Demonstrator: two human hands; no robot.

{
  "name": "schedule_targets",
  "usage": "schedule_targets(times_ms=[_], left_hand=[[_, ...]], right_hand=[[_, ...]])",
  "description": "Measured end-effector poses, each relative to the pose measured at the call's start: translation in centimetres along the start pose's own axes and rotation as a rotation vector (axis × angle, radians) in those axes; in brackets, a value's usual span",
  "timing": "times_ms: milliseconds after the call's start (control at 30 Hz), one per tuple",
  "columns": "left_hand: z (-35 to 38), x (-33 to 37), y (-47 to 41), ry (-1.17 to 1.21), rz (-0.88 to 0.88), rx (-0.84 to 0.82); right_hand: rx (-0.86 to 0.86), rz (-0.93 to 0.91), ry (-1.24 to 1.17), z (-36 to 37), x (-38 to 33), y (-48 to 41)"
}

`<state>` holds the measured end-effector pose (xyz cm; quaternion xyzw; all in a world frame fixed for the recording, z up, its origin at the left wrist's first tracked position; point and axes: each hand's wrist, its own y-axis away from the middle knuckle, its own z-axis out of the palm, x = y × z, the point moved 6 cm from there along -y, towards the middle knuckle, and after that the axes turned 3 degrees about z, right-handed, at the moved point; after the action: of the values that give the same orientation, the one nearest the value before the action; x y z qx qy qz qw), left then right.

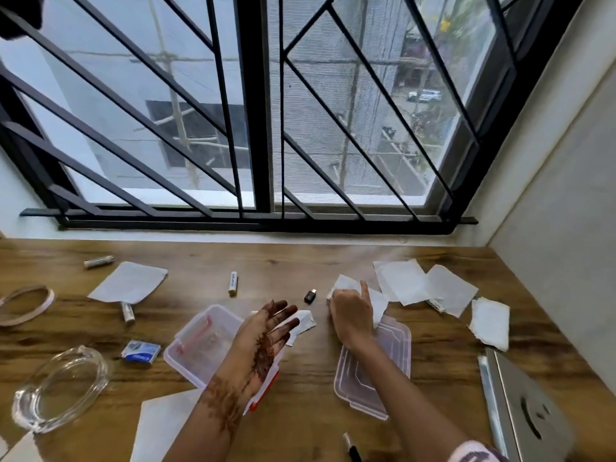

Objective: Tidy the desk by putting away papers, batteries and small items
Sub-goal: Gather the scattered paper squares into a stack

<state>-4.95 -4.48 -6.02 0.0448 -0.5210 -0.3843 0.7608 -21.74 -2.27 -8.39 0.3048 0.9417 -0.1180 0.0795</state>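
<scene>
My right hand (350, 315) is closed around a crumpled white paper (345, 284) in the middle of the wooden desk (300, 268). My left hand (266, 331) hovers palm up, fingers spread and holding nothing, over a clear plastic box (196, 341) and a small torn paper (305, 320). The box's lid (376, 371) lies under my right forearm. White batteries lie at the far left (98, 261), beside a paper (128, 311) and in the middle (233, 283). A small black adapter (310, 296) sits between my hands. More papers (420, 285) spread to the right.
A glass lid (60, 391) and a thin ring (26, 305) lie at the left. A small blue-white box (140, 351) sits near the plastic box. A metal laptop stand (526, 408) occupies the right front corner. A pen (351, 448) lies at the front edge. The barred window (260, 128) backs the desk.
</scene>
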Motion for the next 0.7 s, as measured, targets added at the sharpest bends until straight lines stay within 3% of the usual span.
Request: schedule_targets(times_ms=[133,233,433,533,700], left_hand=[[1.0,-0.4,-0.8,0.052,-0.121,-0.023],[2.0,-0.7,-0.9,0.100,-0.238,-0.051],[3.6,-0.8,-1.7,0.231,-0.255,-0.180],[3.5,-1.1,-2.2,0.145,-0.178,-0.084],[2.0,-1.6,-3.8,0.065,-0.106,0.017]], right_hand=[[0.129,0.101,-0.486,-3.2,0.4,0.9],[0.179,0.018,-0.676,-5.8,-0.9,2.8],[0.042,-0.249,-0.687,-6.2,-3.8,6.7],[0.036,-0.338,-0.645,-5.9,-4.2,7.6],[0.060,-0.253,-0.591,-6.7,-1.0,6.5]])
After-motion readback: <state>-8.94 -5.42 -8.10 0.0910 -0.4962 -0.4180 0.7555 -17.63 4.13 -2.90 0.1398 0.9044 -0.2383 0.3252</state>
